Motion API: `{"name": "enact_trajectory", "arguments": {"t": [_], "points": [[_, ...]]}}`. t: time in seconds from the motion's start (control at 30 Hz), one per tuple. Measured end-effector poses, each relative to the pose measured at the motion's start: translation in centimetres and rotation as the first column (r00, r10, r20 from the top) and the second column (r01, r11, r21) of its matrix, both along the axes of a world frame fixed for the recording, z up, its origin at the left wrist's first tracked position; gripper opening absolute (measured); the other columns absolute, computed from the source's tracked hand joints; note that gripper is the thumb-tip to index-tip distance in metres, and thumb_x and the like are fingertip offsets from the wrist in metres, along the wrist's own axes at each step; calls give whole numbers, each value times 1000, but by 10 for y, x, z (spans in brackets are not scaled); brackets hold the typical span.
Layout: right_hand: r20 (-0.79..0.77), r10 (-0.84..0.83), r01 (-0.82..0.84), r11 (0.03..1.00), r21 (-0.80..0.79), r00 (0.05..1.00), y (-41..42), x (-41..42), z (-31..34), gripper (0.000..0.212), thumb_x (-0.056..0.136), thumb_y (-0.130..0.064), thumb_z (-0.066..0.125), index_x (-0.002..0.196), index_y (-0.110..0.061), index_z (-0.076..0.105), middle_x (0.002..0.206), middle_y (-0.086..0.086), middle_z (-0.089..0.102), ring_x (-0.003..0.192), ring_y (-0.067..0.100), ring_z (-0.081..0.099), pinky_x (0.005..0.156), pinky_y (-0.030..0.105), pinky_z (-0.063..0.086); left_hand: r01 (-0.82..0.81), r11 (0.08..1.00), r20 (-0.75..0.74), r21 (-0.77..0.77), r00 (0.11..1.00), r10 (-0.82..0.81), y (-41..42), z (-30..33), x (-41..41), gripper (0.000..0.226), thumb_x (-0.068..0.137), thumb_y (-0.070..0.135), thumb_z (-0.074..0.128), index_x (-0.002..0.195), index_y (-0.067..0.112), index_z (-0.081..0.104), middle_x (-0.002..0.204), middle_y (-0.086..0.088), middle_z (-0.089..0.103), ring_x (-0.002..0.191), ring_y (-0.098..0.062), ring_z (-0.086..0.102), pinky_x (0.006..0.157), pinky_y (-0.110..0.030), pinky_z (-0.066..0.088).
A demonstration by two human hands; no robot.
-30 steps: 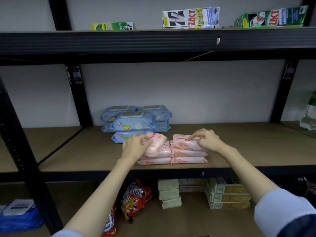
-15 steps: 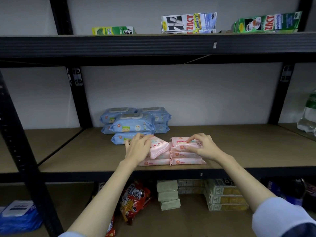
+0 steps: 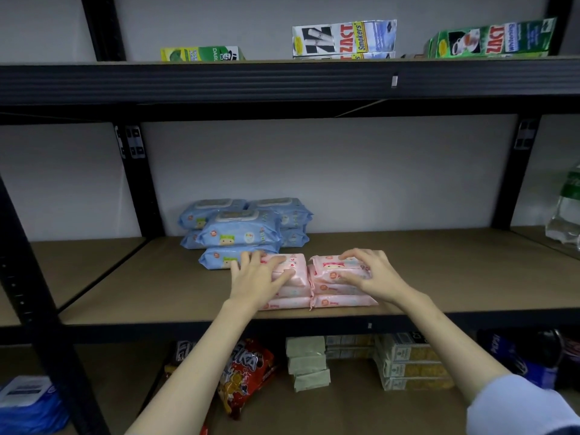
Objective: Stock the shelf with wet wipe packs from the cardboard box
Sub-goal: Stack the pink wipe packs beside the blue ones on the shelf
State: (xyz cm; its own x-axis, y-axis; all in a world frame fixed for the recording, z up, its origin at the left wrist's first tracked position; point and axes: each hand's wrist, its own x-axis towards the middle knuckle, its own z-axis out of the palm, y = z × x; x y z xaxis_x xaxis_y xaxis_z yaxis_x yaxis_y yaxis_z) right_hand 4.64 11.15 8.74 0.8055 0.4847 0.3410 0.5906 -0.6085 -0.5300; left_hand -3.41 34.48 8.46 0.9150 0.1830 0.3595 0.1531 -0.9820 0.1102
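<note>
Pink wet wipe packs (image 3: 317, 282) are being squared up on the shelf (image 3: 439, 271), just in front of the blue packs (image 3: 241, 230). Left hand (image 3: 255, 279) laid flat on top, right hand (image 3: 372, 274) curled over a pack. Probably more get fetched from the box next, which isn't seen.

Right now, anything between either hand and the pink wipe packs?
Nothing visible. The left hand lies on the left pink stack; the right hand grips the top pack of the right stack. Blue packs sit behind.
</note>
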Motion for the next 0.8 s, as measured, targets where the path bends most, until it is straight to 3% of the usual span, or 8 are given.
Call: {"name": "enact_trajectory", "arguments": {"t": [0.13,0.2,0.27,0.43,0.6,0.8], "points": [[33,-70,72,996,-52,997,-5,-4,3,63,76,-55,64,133,-46,39,152,4,23,138,26,16,111,48,21,98,993,74,-66,993,-93,10,-7,0,65,77,79,26,129,44,45,145,6,34,136,-14,24,110,-45,14],[18,-112,114,988,-102,994,-7,-4,4,62,76,-63,59,132,-49,39,155,3,17,139,28,14,112,49,18,166,984,104,-60,982,-159,12,-12,0,98,57,92,2,129,44,46,147,11,34,138,-9,23,111,-43,7],[3,-122,120,980,-159,993,-6,-4,3,54,80,-68,47,130,-52,40,156,2,16,140,27,14,111,50,16,178,981,131,-77,977,-167,11,-15,1,110,49,93,-9,129,42,48,141,11,41,133,-7,31,110,-36,6],[118,-170,195,948,-251,978,11,-1,6,43,95,-55,20,136,-50,34,156,-3,15,143,20,13,111,53,8,153,987,123,-41,981,-147,4,-11,5,85,64,75,4,130,42,47,133,7,45,127,-10,39,111,-33,11],[27,-25,34,903,-427,999,30,3,17,44,92,-61,22,136,-54,28,155,-8,20,144,18,15,111,50,14,157,986,105,-53,983,-151,5,-9,9,88,61,76,5,130,41,47,130,8,46,123,-11,41,107,-31,18],[22,-54,58,845,-532,998,39,6,14,45,91,-60,27,136,-55,26,156,-10,15,145,21,8,110,56,13,151,988,124,-34,981,-146,4,-12,10,88,62,76,4,129,41,48,128,7,46,122,-13,42,102,-31,25]]}}
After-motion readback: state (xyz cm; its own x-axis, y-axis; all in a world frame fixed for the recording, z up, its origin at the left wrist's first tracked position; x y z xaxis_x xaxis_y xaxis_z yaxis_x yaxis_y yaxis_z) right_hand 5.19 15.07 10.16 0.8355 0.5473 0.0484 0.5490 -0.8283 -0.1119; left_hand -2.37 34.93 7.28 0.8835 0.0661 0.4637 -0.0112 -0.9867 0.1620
